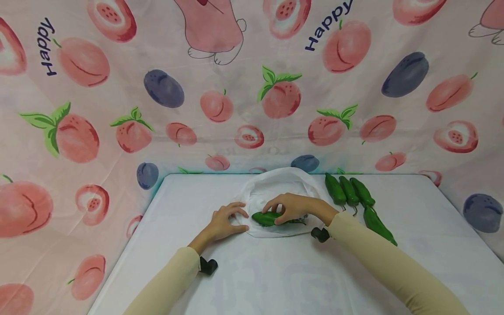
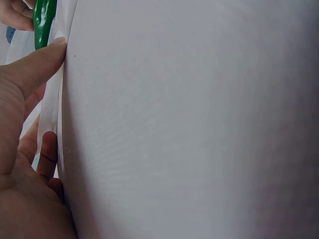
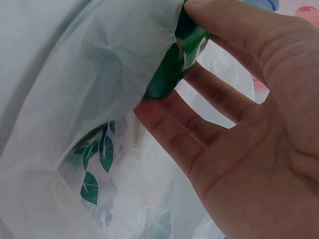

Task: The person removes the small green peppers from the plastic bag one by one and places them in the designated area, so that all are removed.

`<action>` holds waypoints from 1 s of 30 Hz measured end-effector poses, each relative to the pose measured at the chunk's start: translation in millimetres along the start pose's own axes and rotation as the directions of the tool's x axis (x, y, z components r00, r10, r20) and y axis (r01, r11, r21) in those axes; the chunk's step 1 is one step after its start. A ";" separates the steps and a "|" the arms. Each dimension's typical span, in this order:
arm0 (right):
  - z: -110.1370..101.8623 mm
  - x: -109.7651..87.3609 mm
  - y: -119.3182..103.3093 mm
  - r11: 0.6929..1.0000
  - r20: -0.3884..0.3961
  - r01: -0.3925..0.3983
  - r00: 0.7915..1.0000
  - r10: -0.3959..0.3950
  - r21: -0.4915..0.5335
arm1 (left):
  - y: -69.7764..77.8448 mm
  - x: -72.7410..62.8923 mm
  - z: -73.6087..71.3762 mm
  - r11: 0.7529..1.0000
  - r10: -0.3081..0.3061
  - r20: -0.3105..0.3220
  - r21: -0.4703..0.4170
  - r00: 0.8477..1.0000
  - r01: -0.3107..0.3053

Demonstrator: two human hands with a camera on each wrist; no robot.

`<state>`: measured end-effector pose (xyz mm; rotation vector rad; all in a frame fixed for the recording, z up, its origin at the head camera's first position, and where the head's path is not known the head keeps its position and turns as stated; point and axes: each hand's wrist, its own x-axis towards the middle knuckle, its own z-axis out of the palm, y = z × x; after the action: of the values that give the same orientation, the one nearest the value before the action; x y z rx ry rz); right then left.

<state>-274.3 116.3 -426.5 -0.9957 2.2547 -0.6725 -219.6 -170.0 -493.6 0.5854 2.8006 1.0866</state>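
Observation:
A white plastic bag (image 1: pixel 257 188) lies mouth up on the table, its rim spread in a ring. My right hand (image 1: pixel 293 206) pinches a green pepper (image 1: pixel 264 218) between thumb and fingers, over the bag's mouth. In the right wrist view the pepper (image 3: pixel 167 72) is partly covered by the bag's film (image 3: pixel 109 55). At the bag's left side, my left hand (image 1: pixel 224 223) holds the rim with thumb and bent fingers spread apart. The left wrist view has the thumb (image 2: pixel 37 64) against the bag's edge, with the pepper (image 2: pixel 44 22) beyond it.
Several more green peppers (image 1: pixel 348 190) lie right of the bag, one of them (image 1: pixel 379 225) nearer my right forearm. The white table (image 1: pixel 275 275) meets a fruit-printed cloth backdrop (image 1: pixel 236 78) at the back. Each wrist carries a black camera mount (image 1: pixel 208 265).

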 end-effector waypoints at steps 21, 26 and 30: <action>-7.2 -8.7 -15.0 0.995 -0.156 0.092 0.983 -0.096 -0.030 | -1.3 0.3 -0.9 1.000 0.001 0.006 -0.022 1.000 0.000; -13.4 -17.1 -20.2 0.991 -0.211 0.131 0.968 -0.134 -0.028 | 0.1 0.1 -0.8 1.000 0.003 0.007 -0.029 1.000 -0.002; -17.4 -24.9 -21.1 0.989 -0.254 0.137 0.956 -0.145 -0.048 | 1.2 -0.2 -1.0 0.999 0.008 0.005 -0.034 1.000 -0.008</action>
<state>-262.1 126.8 -393.2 -1.1492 2.4376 -0.8765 -219.3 -169.9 -492.0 0.5956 2.7716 1.1302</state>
